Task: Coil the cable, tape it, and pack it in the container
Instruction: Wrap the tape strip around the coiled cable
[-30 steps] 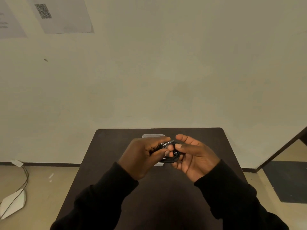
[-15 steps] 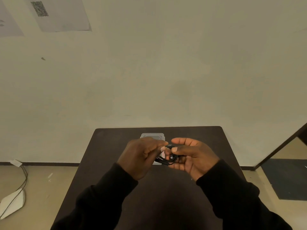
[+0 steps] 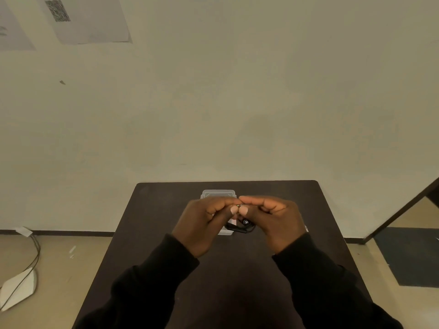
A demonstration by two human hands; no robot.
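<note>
Above the middle of the dark table [image 3: 152,233], my left hand [image 3: 204,224] and my right hand [image 3: 278,222] meet thumb to thumb. Both pinch the top of a small black coiled cable [image 3: 242,226], which hangs below the fingertips with a round dark earbud showing. A clear plastic container [image 3: 218,194] sits on the table just behind and under the hands; only its far rim and a near corner show. I cannot make out any tape in view.
The table stands against a pale wall with a QR-code sheet [image 3: 71,17] at upper left. On the floor at left lie a white device with a cable [image 3: 19,288]. A dark floor mat [image 3: 413,255] and a doorway edge are at right.
Both hands have closed in: the right hand turned from palm-open to fingers curled, and the thumbs now pinch together at the top of the coil, which hangs lower between them.
</note>
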